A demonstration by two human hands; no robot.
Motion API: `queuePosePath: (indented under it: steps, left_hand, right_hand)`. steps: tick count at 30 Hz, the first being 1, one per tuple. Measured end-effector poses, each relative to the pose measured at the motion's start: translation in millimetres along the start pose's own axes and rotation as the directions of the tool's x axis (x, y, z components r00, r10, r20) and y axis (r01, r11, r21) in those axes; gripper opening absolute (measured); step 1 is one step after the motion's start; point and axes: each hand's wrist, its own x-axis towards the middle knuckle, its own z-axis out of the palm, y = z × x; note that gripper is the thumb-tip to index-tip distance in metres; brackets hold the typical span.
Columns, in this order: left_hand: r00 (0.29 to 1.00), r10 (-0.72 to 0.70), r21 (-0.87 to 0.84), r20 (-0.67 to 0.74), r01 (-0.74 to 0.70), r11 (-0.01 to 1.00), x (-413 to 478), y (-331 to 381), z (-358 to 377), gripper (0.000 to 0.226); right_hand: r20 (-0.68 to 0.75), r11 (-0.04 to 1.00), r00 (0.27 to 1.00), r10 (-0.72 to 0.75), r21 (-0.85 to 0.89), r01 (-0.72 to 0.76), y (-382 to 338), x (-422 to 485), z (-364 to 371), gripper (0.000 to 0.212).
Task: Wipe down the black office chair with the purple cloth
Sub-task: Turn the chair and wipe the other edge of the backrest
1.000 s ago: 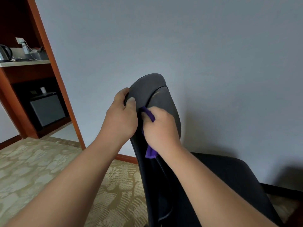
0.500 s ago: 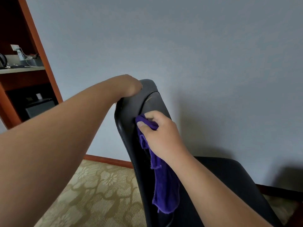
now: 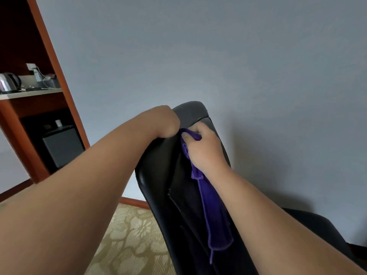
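Note:
The black office chair stands in front of me, its backrest seen from behind and edge-on, its seat reaching right. My left hand is curled over the top left edge of the backrest; its fingers are hidden behind the edge. My right hand grips the purple cloth near the top of the backrest and presses it to the chair's back. The cloth's loose end hangs down the backrest below my wrist.
A plain grey wall fills the background. At the left stands a dark wooden cabinet, its shelf bearing a kettle and cables; a small black box sits below. Patterned beige carpet covers the floor.
My left hand moved from the backrest's side up to its top edge. The cloth, bunched under my right hand before, now hangs long down the backrest. My right hand shifted slightly.

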Motion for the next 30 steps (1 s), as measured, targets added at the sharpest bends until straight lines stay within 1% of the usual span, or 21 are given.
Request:
queuePosePath:
  steps: [4,9,10,14,20,22,24,26,30]
  left_hand:
    - [0.999,-0.033,0.029,0.026,0.033,0.999,1,0,1,0.04]
    - [0.999,-0.01,0.113,0.045,0.005,0.994,9,-3,0,0.037]
    - [0.999,-0.012,0.101,0.046,0.007,0.995,10,-2,1,0.036]
    - [0.999,-0.009,0.114,0.049,0.004,0.993,8,2,-1,0.035]
    - [0.998,0.01,0.171,0.069,-0.022,0.985,1,7,-3,0.037]
    - [0.998,0.021,0.172,0.058,-0.03,0.985,-1,7,-2,0.037]
    - [0.998,0.037,0.169,0.042,-0.044,0.985,-1,6,-1,0.037]
    - [0.999,0.042,0.144,0.024,-0.045,0.989,-3,4,-1,0.037]
    - [0.999,0.033,0.138,0.038,-0.037,0.99,-2,0,0,0.034]
  right_hand:
    - [-0.044,0.998,0.997,0.068,-0.009,-0.068,22,46,6,0.008]
    - [-0.085,0.993,0.991,0.104,-0.045,-0.108,39,86,16,0.013]
    - [-0.083,0.992,0.991,0.106,-0.061,-0.111,39,89,17,0.014]
    - [-0.037,0.991,0.995,0.096,-0.093,-0.099,36,80,13,0.02]
    - [0.039,0.998,0.999,0.003,-0.07,0.0,17,17,6,0.014]
    - [0.041,0.999,0.999,-0.016,-0.031,0.018,16,2,3,0.011]
    - [0.033,1.0,0.999,-0.021,0.001,0.021,17,2,2,0.008]
    - [0.029,1.0,1.0,-0.007,-0.013,0.008,20,14,2,0.007]
    - [-0.017,0.998,1.0,0.027,-0.048,-0.027,33,55,7,0.009]
